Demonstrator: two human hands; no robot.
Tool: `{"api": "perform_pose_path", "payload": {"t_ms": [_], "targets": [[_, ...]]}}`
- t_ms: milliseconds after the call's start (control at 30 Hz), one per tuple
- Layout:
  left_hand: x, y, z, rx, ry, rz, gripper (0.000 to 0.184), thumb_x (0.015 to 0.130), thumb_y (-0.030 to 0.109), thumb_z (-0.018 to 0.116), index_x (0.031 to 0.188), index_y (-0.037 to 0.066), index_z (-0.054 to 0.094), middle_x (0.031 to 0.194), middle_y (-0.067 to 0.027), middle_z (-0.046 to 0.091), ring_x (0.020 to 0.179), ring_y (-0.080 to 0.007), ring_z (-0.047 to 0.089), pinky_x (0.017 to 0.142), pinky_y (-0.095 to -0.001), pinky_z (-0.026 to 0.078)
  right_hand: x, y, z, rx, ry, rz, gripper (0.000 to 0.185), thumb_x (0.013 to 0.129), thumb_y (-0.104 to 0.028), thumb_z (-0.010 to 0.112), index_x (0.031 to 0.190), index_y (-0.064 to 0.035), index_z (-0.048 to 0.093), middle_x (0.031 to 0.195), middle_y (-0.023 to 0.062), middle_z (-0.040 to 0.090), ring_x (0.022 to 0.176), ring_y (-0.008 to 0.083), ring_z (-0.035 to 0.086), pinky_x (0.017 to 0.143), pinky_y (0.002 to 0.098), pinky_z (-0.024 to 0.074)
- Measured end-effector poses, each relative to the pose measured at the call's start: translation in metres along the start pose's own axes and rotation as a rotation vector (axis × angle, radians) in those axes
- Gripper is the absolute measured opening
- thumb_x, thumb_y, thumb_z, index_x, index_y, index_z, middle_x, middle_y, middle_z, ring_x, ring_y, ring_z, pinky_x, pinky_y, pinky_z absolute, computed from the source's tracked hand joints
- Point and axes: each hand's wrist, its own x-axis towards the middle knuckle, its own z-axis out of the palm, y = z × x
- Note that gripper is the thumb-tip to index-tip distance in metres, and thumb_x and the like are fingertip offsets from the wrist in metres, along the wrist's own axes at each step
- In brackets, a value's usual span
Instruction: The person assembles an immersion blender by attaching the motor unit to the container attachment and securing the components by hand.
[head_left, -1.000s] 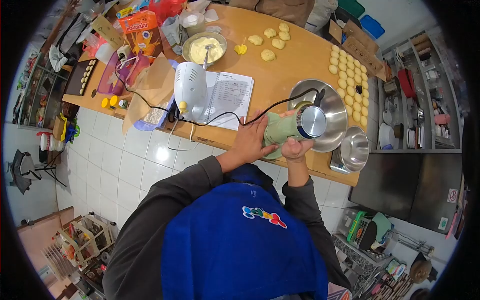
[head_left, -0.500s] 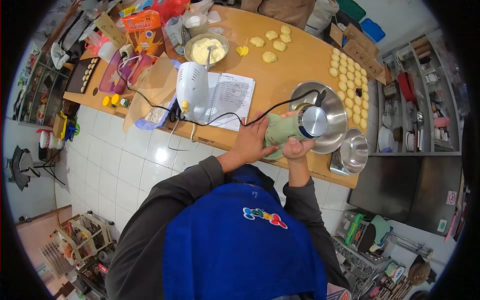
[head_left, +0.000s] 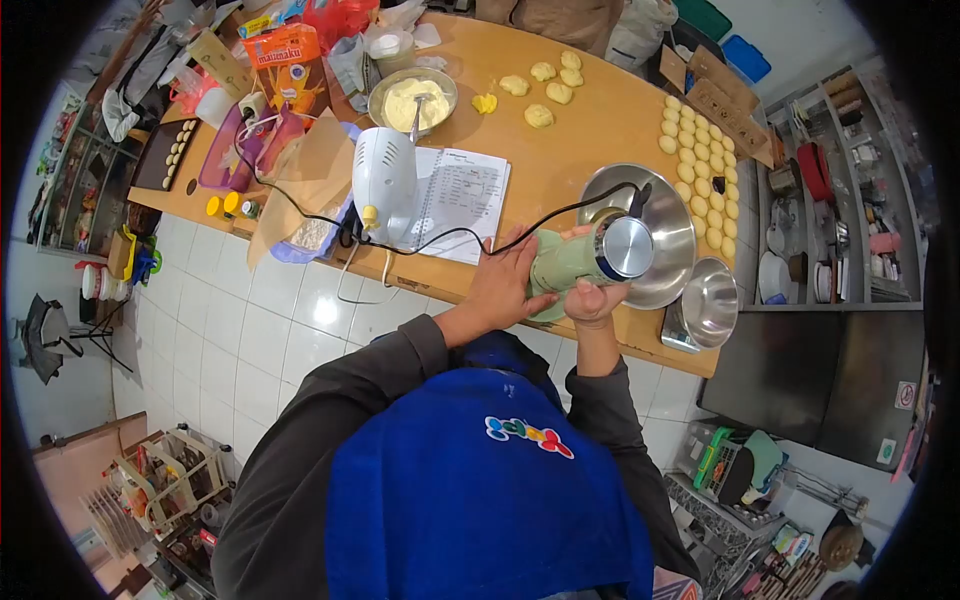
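A pale green stand mixer (head_left: 565, 264) with a round silver cap stands at the table's front edge. My left hand (head_left: 503, 285) grips its left side, thumb and fingers spread around the body. On the near side of the mixer, my right hand (head_left: 597, 298) is closed around it close to the silver cap; some of its fingers are hidden behind the body. A large steel bowl (head_left: 676, 230) sits beside and partly beneath the mixer. From near the cap, a black cord (head_left: 545, 212) runs left over my left fingers.
A white hand mixer (head_left: 384, 178) stands by an open notebook (head_left: 465, 200). Behind are a bowl of creamy mixture (head_left: 408, 100) and several dough lumps (head_left: 540, 115). Rows of dough balls (head_left: 700, 170) line the right side, near a smaller steel bowl (head_left: 712, 300). A dark tray (head_left: 155, 160) lies far left.
Both hands stay on the stand mixer in almost the same place. The view has shifted very slightly; nothing else visibly differs.
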Motion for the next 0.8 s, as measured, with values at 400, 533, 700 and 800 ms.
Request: {"api": "perform_pose_path", "payload": {"t_ms": [400,533,700,800], "targets": [[-0.0003,-0.0017,0.0013,-0.016,0.006,0.01,0.086,0.072,0.053,0.063,0.127,-0.008,0.037,0.135,-0.0219,0.037,0.132,-0.0319,0.028,0.098,-0.0566,0.021,-0.0025,0.0012,-0.0043,-0.049,-0.035,0.011,0.062,0.068,-0.029,0.056,0.116,0.0078,0.042,0.102,0.0181,0.055,0.087,0.0271,0.058,0.078,0.0384,0.0495],[0.0004,-0.001,-0.0013,-0.007,0.005,0.022,0.085,0.072,0.053,0.063,0.127,-0.008,0.038,0.133,-0.0219,0.039,0.132,-0.032,0.028,0.097,-0.0564,0.022,-0.0031,0.0058,-0.0076,-0.096,-0.057,-0.022,0.062,0.067,-0.027,0.055,0.116,0.0079,0.041,0.103,0.0184,0.055,0.088,0.0272,0.058,0.079,0.0386,0.0493],[0.0008,-0.0006,-0.0016,-0.012,0.008,0.02,0.085,0.072,0.053,0.062,0.126,-0.008,0.038,0.132,-0.0215,0.041,0.132,-0.0325,0.028,0.097,-0.0568,0.023,-0.0038,0.0064,-0.0058,-0.032,-0.033,-0.012,0.061,0.067,-0.026,0.054,0.116,0.0079,0.041,0.103,0.0189,0.055,0.088,0.0274,0.058,0.078,0.0388,0.0496],[-0.0004,-0.0016,0.0005,-0.005,0.013,0.024,0.085,0.073,0.054,0.062,0.127,-0.008,0.038,0.132,-0.0209,0.041,0.132,-0.0328,0.027,0.097,-0.0566,0.023,-0.0038,0.0017,-0.004,-0.019,-0.017,0.021,0.062,0.066,-0.025,0.055,0.116,0.008,0.041,0.103,0.0191,0.055,0.088,0.0277,0.058,0.078,0.0389,0.0497]]}}
